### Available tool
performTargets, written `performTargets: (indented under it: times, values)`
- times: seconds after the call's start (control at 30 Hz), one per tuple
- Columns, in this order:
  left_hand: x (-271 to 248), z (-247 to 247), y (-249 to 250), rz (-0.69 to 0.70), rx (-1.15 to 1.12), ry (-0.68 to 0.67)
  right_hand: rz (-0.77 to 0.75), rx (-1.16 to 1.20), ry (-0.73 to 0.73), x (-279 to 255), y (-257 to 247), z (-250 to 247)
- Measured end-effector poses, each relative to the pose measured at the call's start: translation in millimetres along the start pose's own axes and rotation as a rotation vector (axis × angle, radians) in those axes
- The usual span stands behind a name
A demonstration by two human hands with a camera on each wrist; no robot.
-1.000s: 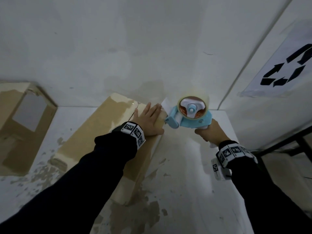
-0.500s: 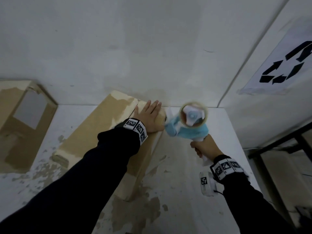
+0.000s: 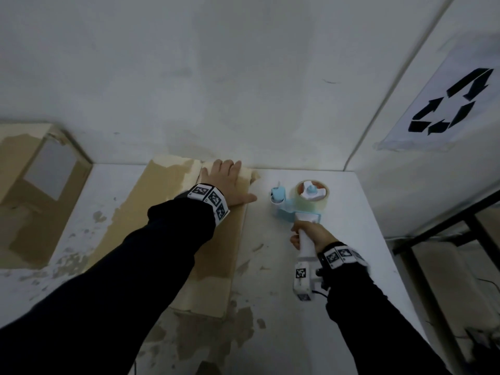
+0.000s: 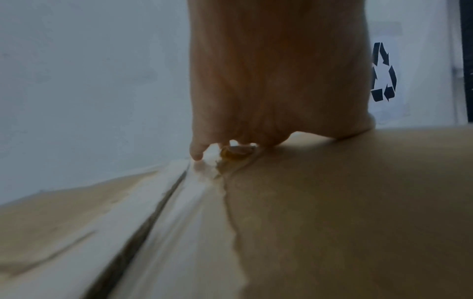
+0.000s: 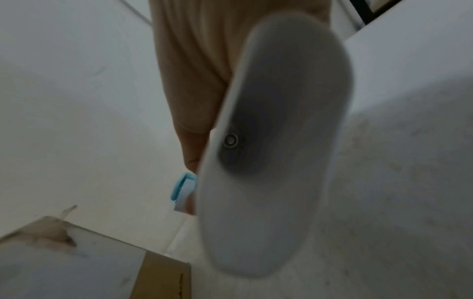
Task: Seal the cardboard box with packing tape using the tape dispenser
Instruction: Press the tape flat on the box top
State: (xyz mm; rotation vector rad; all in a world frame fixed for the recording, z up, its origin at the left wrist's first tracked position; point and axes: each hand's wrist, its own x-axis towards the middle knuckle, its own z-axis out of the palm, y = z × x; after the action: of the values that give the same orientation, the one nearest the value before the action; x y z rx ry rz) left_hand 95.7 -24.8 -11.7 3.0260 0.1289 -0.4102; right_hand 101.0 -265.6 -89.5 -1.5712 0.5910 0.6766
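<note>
A long flat cardboard box point(image 3: 216, 253) lies on the white table point(image 3: 351, 239), its far end against the wall. My left hand point(image 3: 227, 185) rests flat on that far end with fingers straight, beside the flap seam point(image 4: 158, 202). The box top point(image 4: 332, 222) fills the left wrist view under my palm point(image 4: 276, 70). To the right of the box, my right hand point(image 3: 311, 235) grips the white handle point(image 5: 276, 141) of the light-blue tape dispenser point(image 3: 297, 201), which lies on its side on the table with its clear tape roll point(image 3: 311, 194) facing up.
A second cardboard box point(image 3: 35, 190) stands at the far left against the wall. A recycling sign point(image 3: 449, 106) hangs on the right wall. The table's right edge point(image 3: 384, 266) drops off beside a dark metal frame point(image 3: 443, 226). Brown patches mark the tabletop.
My right hand has pulled the dispenser away from the box's far right corner and brought it down onto the table, turned on its side. My left hand slid slightly further along the box end.
</note>
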Motion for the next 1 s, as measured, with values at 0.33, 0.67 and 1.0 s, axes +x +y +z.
performTargets:
  times: [0.33,0.67,1.0]
  values:
    - [-5,-21,-56,0.125,-0.155,-0.097,0.054,-0.413,0.048,81,38,17]
    - [-21,-13,-149,-0.016,-0.069,0.042,-0.152,-1.355,0.094,-7,-36,53]
    - [-28,-14,-192,-0.203,-0.197,0.126,-1.043,-1.281,-0.085,-63,-133,191]
